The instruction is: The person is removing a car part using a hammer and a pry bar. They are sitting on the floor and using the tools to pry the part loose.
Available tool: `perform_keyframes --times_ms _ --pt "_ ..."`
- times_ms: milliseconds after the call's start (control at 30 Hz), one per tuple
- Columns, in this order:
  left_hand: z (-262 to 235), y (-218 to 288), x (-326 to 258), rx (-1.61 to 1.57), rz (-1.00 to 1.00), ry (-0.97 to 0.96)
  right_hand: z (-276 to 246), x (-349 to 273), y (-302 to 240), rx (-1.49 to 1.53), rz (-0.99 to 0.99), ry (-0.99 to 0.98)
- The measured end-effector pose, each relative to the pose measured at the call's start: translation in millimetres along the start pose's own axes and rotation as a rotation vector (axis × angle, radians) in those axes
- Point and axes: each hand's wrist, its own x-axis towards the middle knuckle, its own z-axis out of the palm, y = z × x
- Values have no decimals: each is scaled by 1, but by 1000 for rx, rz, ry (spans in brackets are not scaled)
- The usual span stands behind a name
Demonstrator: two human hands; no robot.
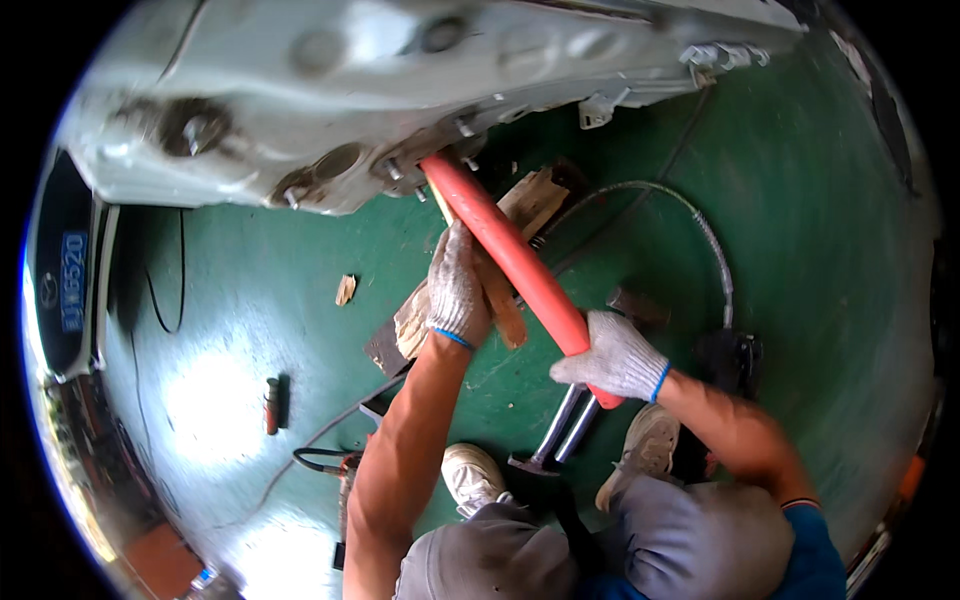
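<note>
A long red cylinder [515, 262] slants from the underside of the grey car body [400, 80] down toward my knees. My right hand [618, 358], in a white knit glove with a blue cuff, is closed around its lower end. Beside its upper part, my gloved left hand [458, 290] is closed on a narrow wooden strip [438, 200] that lies along the cylinder. A flat brown piece of wood [508, 315] shows past the left hand; whether it is the same strip, I cannot tell. The cylinder's top end meets the metal near several protruding bolts [394, 169].
Splintered wood blocks [535, 202] lie on the green floor [300, 260] under the cylinder. A hose [705, 235] curves to the right. Near my shoes stands a metal-legged tool [560, 430]. A small red-handled object [271, 405] lies left, and another vehicle [75, 270] is at the left edge.
</note>
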Motion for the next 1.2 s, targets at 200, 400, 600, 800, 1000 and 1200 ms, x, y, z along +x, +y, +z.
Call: perform_keyframes --times_ms 200,400,600,800,1000,1200 --pt "4 4 -8 30 -97 12 -6 -1 -9 10 -10 30" --pt "-22 -2 7 226 -55 -10 9 -30 41 1053 -225 -274" --pt "-30 -6 7 694 73 -150 46 -37 44 556 -443 256" --pt "-14 -8 8 422 -18 66 32 -33 13 86 -260 281" --pt "1 -8 11 212 -110 224 22 -37 19 100 -299 211" --pt "-20 -19 22 47 -228 -35 11 -33 23 123 -335 100"
